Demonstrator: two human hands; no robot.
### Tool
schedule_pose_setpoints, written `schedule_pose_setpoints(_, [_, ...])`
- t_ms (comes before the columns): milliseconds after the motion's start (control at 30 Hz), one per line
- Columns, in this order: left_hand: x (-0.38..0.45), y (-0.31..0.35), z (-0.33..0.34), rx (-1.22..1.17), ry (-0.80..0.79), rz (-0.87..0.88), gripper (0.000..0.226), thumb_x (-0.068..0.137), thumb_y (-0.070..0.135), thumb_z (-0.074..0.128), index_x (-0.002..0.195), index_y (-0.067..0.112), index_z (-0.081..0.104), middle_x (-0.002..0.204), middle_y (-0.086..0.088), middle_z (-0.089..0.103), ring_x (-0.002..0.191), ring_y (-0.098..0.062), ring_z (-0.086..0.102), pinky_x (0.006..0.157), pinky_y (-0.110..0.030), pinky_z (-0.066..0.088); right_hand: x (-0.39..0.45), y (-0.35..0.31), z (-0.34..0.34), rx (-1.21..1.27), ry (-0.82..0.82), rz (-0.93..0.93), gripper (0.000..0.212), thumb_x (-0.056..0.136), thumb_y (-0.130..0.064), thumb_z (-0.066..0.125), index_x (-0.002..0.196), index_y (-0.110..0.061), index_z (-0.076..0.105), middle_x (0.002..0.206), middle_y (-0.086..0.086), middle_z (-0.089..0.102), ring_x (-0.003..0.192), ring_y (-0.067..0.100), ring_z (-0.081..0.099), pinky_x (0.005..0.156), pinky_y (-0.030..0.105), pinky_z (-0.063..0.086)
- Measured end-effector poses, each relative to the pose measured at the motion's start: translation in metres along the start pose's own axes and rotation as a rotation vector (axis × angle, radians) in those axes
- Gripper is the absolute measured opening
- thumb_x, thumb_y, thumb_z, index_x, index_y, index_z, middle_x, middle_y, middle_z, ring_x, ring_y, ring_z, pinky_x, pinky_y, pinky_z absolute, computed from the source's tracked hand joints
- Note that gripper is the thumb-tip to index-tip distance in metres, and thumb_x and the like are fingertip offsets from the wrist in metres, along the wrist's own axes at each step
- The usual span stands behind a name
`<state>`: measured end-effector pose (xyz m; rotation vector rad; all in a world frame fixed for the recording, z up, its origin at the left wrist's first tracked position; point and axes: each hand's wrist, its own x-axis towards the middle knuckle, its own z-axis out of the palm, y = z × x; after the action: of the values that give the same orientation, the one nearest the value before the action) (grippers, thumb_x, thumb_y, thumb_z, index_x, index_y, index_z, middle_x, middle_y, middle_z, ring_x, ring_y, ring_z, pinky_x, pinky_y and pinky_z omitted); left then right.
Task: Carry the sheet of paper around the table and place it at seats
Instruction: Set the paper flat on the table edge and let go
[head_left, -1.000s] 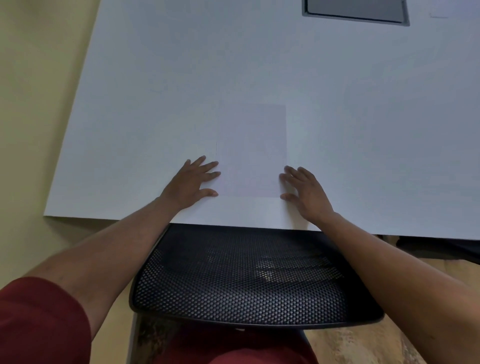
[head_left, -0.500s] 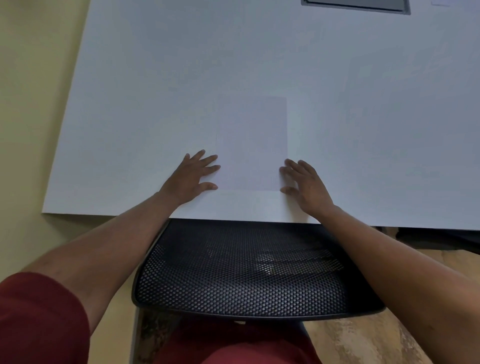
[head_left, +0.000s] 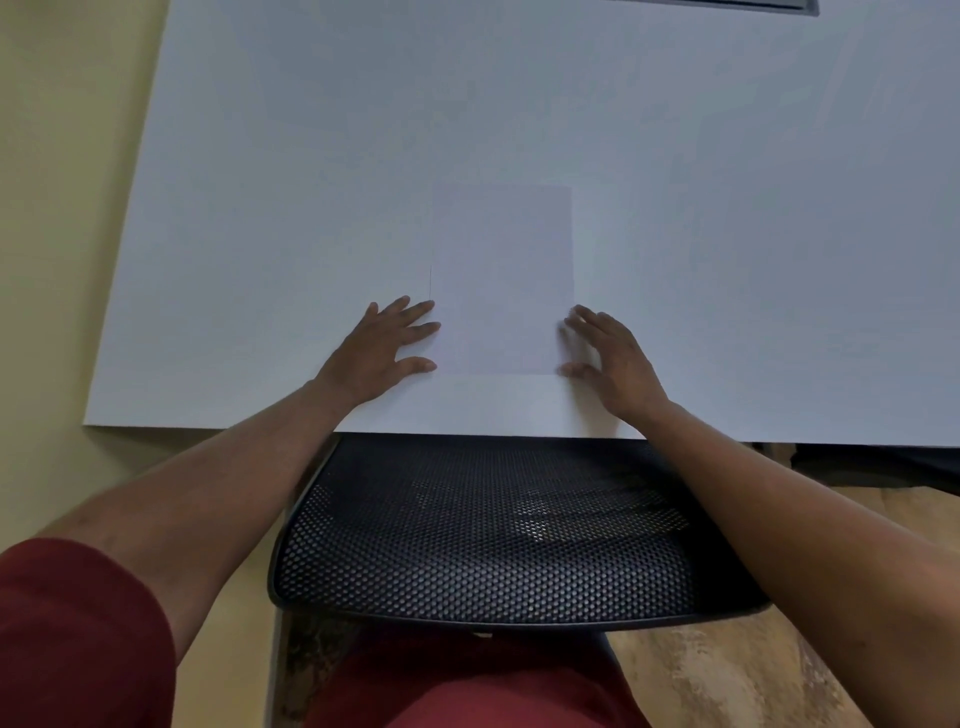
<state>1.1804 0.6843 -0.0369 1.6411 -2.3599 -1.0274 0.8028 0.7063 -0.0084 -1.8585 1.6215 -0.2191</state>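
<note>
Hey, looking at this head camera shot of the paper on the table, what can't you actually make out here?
- Head view: whether the fingertips touch the sheet of paper; the right hand is motion-blurred.
- Any print on the sheet: too faint against the white table.
- The grey panel: cut off by the top edge.
- The chair's seat and base: hidden under the table and behind its mesh back.
- Left hand: its palm faces down, unseen.

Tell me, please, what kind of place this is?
Probably an office or meeting room: a large white table with a grey hatch set into its top, and a black mesh chair pushed up to its edge.
</note>
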Motion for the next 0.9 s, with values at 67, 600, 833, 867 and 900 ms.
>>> schedule_pose_setpoints(67, [-0.002, 0.006, -0.006, -0.035, 0.019, -0.020, 0.057, 0.106, 0.046, 0.064, 0.159, 0.027, 0.053, 0.175, 0.014, 0.029, 0.167, -0.014, 0.016, 0.137, -0.047, 0.007, 0.000, -0.003, -0.007, 0.110, 0.074, 0.026, 0.062, 0.100, -0.030, 0.075, 0.157, -0.022, 0.052, 0.170, -0.003, 0.041, 0.157, 0.019, 0.036, 0.126, 0.030, 0.023])
schedule_pose_setpoints(600, [-0.024, 0.115, -0.082, 0.337, 0.380, 0.017, 0.078, 0.109, 0.064, 0.027, 0.169, 0.014, 0.034, 0.179, -0.005, 0.027, 0.168, -0.032, 0.012, 0.133, -0.062, 0.013, -0.009, -0.053, -0.098, -0.184, 0.307, -0.186, 0.054, 0.113, -0.035, 0.048, 0.157, -0.003, 0.048, 0.167, 0.018, 0.044, 0.156, 0.041, 0.037, 0.127, 0.058, 0.031])
schedule_pose_setpoints(833, [-0.045, 0.167, -0.119, 0.476, 0.520, -0.040, 0.082, 0.109, 0.066, 0.022, 0.173, 0.015, 0.021, 0.182, -0.002, 0.014, 0.169, -0.031, 0.001, 0.134, -0.063, 0.006, -0.007, -0.098, -0.146, -0.312, 0.358, -0.326, 0.064, 0.112, -0.043, 0.038, 0.162, -0.004, 0.040, 0.170, 0.017, 0.039, 0.159, 0.041, 0.032, 0.128, 0.059, 0.024])
schedule_pose_setpoints(867, [-0.053, 0.176, -0.125, 0.496, 0.548, -0.031, 0.082, 0.109, 0.067, 0.021, 0.173, 0.015, 0.020, 0.183, -0.002, 0.013, 0.169, -0.030, 0.000, 0.134, -0.063, 0.005, -0.012, -0.107, -0.155, -0.319, 0.377, -0.347, 0.062, 0.113, -0.042, 0.040, 0.162, -0.004, 0.038, 0.171, 0.017, 0.038, 0.160, 0.041, 0.031, 0.128, 0.059, 0.023])
schedule_pose_setpoints(900, [-0.059, 0.182, -0.131, 0.517, 0.560, -0.023, 0.082, 0.109, 0.067, 0.021, 0.173, 0.015, 0.020, 0.183, -0.002, 0.013, 0.169, -0.030, -0.001, 0.134, -0.062, 0.004, -0.017, -0.114, -0.162, -0.329, 0.384, -0.360, 0.061, 0.114, -0.041, 0.041, 0.163, -0.005, 0.037, 0.172, 0.016, 0.036, 0.160, 0.040, 0.029, 0.129, 0.058, 0.022])
